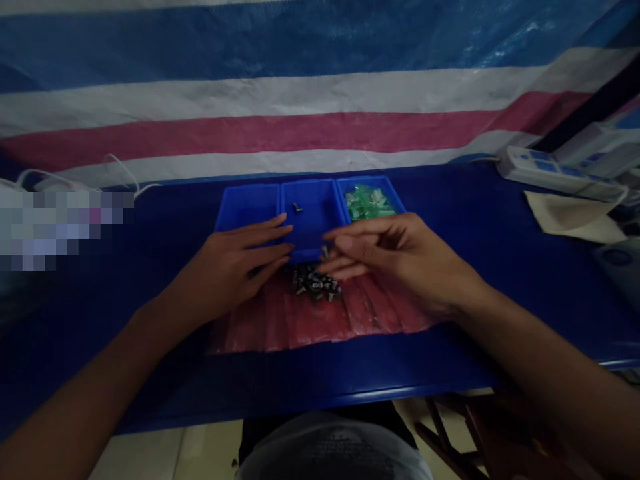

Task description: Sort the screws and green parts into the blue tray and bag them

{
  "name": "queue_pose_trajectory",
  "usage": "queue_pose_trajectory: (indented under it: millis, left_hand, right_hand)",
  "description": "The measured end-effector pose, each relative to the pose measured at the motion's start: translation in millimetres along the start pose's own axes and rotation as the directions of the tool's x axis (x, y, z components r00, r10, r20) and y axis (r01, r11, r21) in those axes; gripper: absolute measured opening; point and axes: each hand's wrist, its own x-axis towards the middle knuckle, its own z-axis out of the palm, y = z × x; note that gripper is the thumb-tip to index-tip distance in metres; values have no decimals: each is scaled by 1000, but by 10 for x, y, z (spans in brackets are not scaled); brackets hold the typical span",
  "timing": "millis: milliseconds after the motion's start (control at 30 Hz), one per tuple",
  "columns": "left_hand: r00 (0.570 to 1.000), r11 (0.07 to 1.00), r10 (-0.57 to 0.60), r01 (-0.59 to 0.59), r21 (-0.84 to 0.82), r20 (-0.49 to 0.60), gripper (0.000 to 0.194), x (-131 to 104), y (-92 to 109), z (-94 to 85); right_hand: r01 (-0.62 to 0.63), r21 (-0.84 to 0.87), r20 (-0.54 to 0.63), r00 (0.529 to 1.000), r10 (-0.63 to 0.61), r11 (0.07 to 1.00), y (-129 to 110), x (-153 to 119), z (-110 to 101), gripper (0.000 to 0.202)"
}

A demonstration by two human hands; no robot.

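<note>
My right hand (385,250) pinches a small screw (325,253) between thumb and fingers, over the front edge of the middle blue tray (315,227). My left hand (245,257) is open, fingers stretched out flat and slightly apart, beside that tray's front left corner and partly covering the left blue tray (250,200). Between the hands, a pile of small dark and silvery screws (316,283) lies on red plastic bags (313,323) spread side by side. Inside the middle tray lie a few screws (297,208).
In the right blue tray (395,193) are green and clear small pieces (370,203). White power strips (535,163) and a beige sheet (575,217) lie at the right. White cables (125,170) are at the back left. A striped tarp (300,93) hangs behind the blue table (450,360).
</note>
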Motion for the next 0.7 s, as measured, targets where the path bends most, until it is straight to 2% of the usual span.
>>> queue_pose_trajectory:
  millis: [67,133,167,200,233,300,333,400,500,600,700]
  left_hand:
    - [1000,1000,11,-11,9,1,21,8,6,-10]
    - [1000,1000,1,-1,2,13,23,11,10,-17]
    - [1000,1000,-5,5,-3,16,24,10,12,-18]
    - [1000,1000,-12,12,-8,21,25,9,14,-18]
    - [1000,1000,-17,17,-13,22,25,6,15,-16]
    - [1000,999,-21,21,-27,13,25,-1,16,-10]
    - [1000,999,-19,19,-32,5,25,-5,15,-7]
    - [1000,999,-24,24,-28,0,24,-13,14,-3]
    - [1000,999,-27,27,-22,2,22,-23,12,-4]
    - [998,997,-56,57,-52,13,22,-26,13,-9]
    - [997,995,-73,75,-71,29,21,-29,13,-12]
  right_hand:
    - [104,5,-146,984,-102,995,-15,0,-6,20]
    - [201,-147,-192,955,-227,969,-37,-19,-7,18]
    - [247,-286,-136,946,-294,926,-42,-32,-7,16]
    - [297,-441,-15,941,-338,847,-41,-46,-5,16]
    - [361,-581,149,928,-341,730,-30,-57,-3,17]
    - [505,-736,444,863,-242,451,21,-70,8,21]
    - [553,-761,524,832,-182,338,56,-70,16,22]
    - [583,-786,567,812,-138,204,132,-64,32,20]
    - [592,-791,570,805,-166,152,208,-54,38,20]
    - [611,-780,565,780,-267,136,213,-61,22,24]
    - [605,-765,506,777,-374,221,168,-75,19,28]
